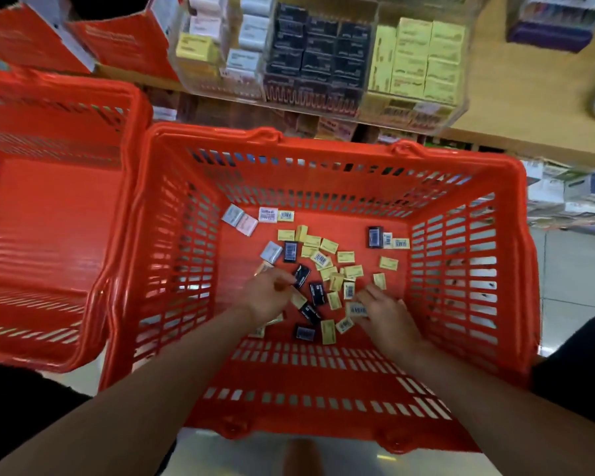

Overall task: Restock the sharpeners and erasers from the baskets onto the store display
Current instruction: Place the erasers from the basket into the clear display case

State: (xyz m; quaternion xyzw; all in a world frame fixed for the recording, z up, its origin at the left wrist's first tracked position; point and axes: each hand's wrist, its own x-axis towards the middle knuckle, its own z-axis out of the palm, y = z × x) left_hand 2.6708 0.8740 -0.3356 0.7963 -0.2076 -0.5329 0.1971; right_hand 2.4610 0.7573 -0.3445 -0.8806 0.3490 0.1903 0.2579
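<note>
A red basket (323, 152) stands in front of me with several small erasers scattered on its floor: yellow ones (346, 257), black ones (375, 237) and white ones (232, 214). My left hand (267, 297) is down in the basket, fingers pinching a black eraser (302, 275). My right hand (385, 316) is beside it, holding a white eraser with a barcode (357, 309). Above the basket a clear display tray (323, 108) holds rows of white, black and yellow erasers.
A second red basket (49, 214) sits to the left, its floor bare. Orange cartons (124, 46) stand on the wooden shelf (529, 108) at upper left. More stock lies on a lower shelf at right (571, 197).
</note>
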